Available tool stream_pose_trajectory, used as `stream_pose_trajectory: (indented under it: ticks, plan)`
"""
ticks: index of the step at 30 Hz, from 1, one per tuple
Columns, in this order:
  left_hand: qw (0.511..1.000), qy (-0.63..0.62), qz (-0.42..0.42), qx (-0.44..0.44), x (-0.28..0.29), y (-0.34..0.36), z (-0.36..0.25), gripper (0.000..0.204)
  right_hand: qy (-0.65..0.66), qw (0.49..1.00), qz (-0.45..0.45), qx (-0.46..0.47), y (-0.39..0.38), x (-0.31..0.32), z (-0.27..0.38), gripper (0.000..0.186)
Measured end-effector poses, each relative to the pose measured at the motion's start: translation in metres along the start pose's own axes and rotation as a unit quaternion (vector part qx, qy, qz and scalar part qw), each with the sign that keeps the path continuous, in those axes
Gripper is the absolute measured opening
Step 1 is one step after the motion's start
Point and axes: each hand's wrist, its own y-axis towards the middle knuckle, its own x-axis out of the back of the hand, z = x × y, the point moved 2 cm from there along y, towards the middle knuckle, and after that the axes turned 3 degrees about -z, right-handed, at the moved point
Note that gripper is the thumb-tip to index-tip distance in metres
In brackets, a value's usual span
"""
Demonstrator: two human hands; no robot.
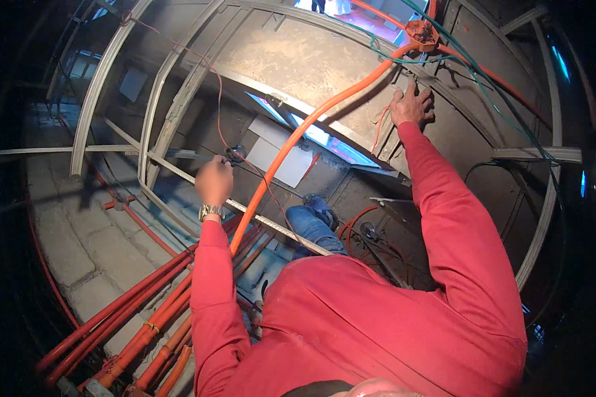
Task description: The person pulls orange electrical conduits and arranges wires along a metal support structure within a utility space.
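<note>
My left hand (213, 180) is blurred at centre-left, wrist watch below it, beside a dark object (236, 156) and a thin red wire near a perforated metal strip (271, 227); I cannot make out its fingers. My right hand (412, 106) reaches up with fingers apart and bent, touching the metal framing along a beige panel (311, 59), just below an orange junction box (422, 35). An orange conduit (344, 89) runs from the box down between my hands. Thin green wires (470, 79) pass right of the box.
Metal channels (99, 79) frame both sides. Red and orange pipes (146, 331) cross the lower left over concrete blocks (79, 264). A lit opening (338, 145) and white boards (278, 159) lie below the panel. My jeans-clad leg (311, 225) is below. People (331, 6) stand in the distance at top.
</note>
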Motion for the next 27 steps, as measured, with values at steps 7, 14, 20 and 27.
stream_pose_trajectory:
  ticks: [7,14,20,27]
  plan:
    - [1.000,-0.012,-0.007,-0.010,0.004,-0.002,-0.005,0.026,0.009,1.000,0.012,-0.003,-0.002,0.002,0.000,0.062]
    - [1.000,0.002,-0.010,-0.009,0.007,-0.002,-0.008,0.025,0.006,1.000,0.021,-0.001,-0.003,0.009,0.003,0.063]
    - [1.000,-0.008,-0.007,-0.011,0.006,-0.002,-0.006,0.025,-0.010,1.000,0.014,-0.007,-0.001,0.003,0.002,0.061]
    - [1.000,-0.005,0.000,-0.001,0.008,-0.002,-0.009,0.026,-0.004,1.000,0.009,-0.003,0.000,0.001,-0.001,0.062]
